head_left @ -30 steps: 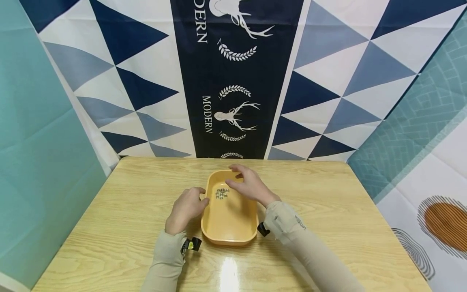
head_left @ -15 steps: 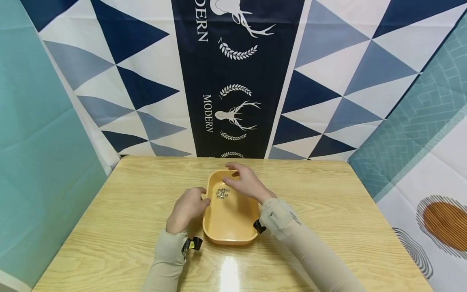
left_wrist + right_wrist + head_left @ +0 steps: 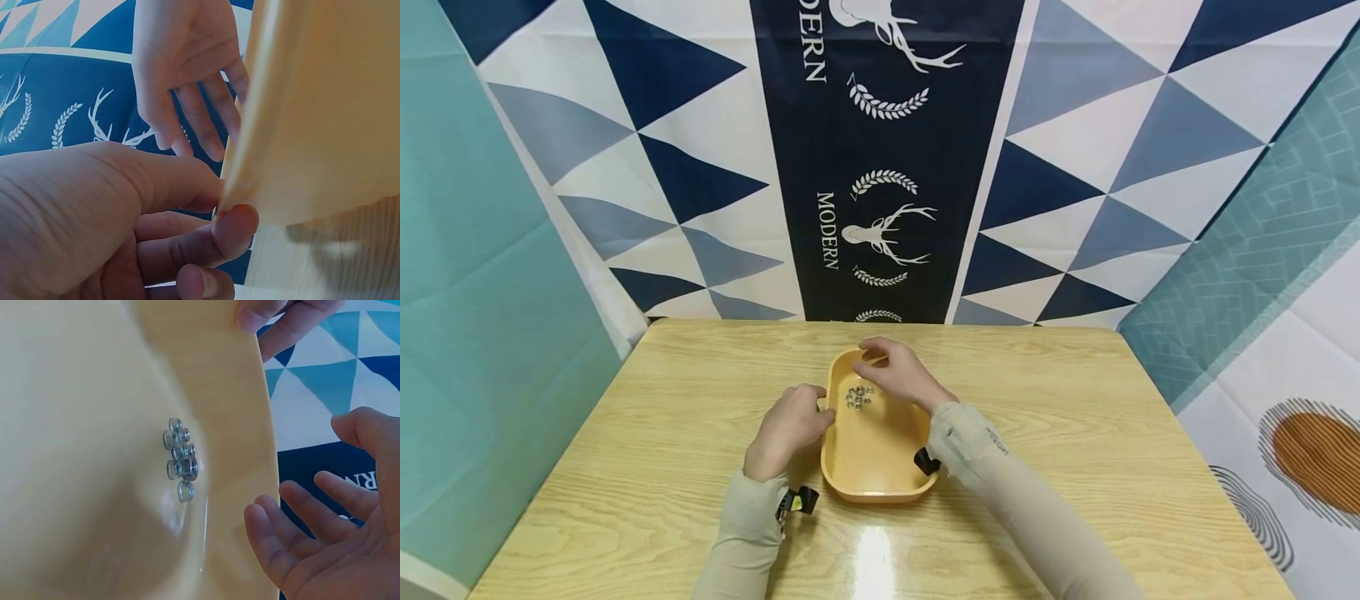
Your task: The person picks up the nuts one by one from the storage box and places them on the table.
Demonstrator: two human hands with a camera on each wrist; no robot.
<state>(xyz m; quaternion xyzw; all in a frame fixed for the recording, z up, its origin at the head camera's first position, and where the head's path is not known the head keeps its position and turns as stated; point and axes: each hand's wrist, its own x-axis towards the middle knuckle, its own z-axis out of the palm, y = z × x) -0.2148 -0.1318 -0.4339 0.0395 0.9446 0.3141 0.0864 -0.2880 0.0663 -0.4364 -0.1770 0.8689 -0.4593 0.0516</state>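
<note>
An orange-yellow plastic tray (image 3: 874,467) sits on the wooden table in the head view. A small cluster of shiny round metal pieces, like nuts (image 3: 182,461), lies on its floor toward the far left. My left hand (image 3: 790,425) pinches the tray's left rim between thumb and index finger, as the left wrist view (image 3: 181,206) shows up close. Over the far right part of the tray hovers my right hand (image 3: 904,375), its fingers spread and loosely bent. Nothing is between those fingers in the right wrist view.
The wooden table (image 3: 1045,417) stretches out on both sides of the tray. A patterned cloth (image 3: 880,167) hangs behind its far edge. Black wrist cameras (image 3: 928,461) stick out from under both sleeves, the right one over the tray's right rim.
The tray has shifted slightly to the right, with my left hand still on its rim. My right hand has moved a little left, and its thumb and fingers are somewhat closer together.
</note>
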